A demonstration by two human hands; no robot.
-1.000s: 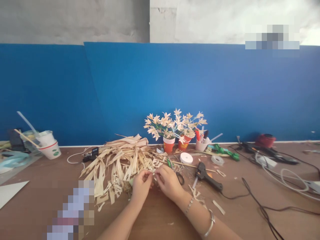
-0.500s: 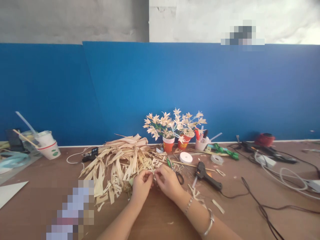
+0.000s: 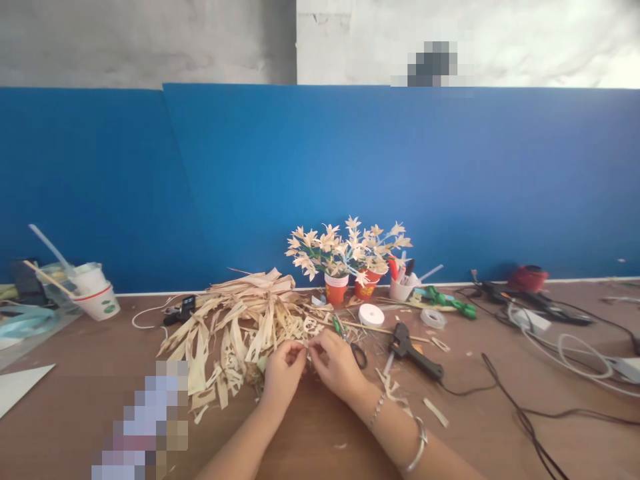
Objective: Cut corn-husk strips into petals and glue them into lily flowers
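My left hand [image 3: 284, 373] and my right hand [image 3: 336, 363] meet at the middle of the table, fingertips pinched close together. Whatever lies between the fingertips is too small to make out. Beside and behind my left hand spreads a heap of dry, pale husks [image 3: 240, 320]. Just beyond my right hand lie scissors [image 3: 358, 355] with dark and green parts. A black glue gun [image 3: 417, 353] rests to the right of that hand. Behind both hands stand red cups [image 3: 336, 291] holding pale flowers [image 3: 330, 243].
A white tape roll [image 3: 371, 315] and a clear tape roll [image 3: 433, 319] lie behind the glue gun. Black cables [image 3: 520, 407] and a white cable [image 3: 575, 363] cross the right side. A white cup [image 3: 100, 301] leans at the left. A blue partition [image 3: 320, 167] borders the table.
The blurred shape above the partition has moved to the left. My hands hold almost the same pose and place.
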